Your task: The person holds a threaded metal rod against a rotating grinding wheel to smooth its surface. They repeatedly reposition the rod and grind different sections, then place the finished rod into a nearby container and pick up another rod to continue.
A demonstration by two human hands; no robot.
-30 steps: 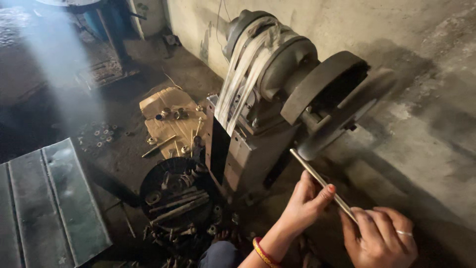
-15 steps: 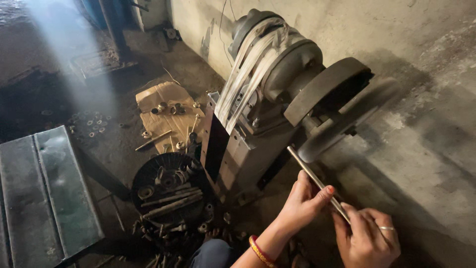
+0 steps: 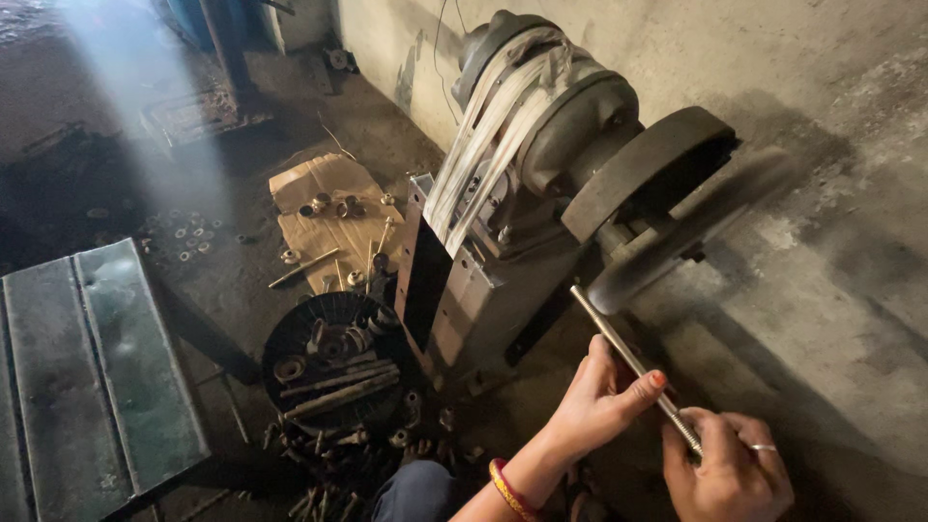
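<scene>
We hold the metal rod [image 3: 628, 362] w/ both hands: left hand [image 3: 599, 401] pinches its middle, fingers closed on it; right hand [image 3: 725, 469] grips the lower end tight. Rod tip touches the grinding wheel [image 3: 677, 242], so grinding looks just begun. Nearby: belt [image 3: 488, 121], round tray [image 3: 329, 362] of parts, cardboard [image 3: 329, 217], green metal sheet [image 3: 87, 367] on the floor.

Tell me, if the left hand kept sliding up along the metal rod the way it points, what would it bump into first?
Probably the grinding wheel: the left hand points up the rod, whose tip sits at the wheel's edge, though depth is unclear.
</scene>
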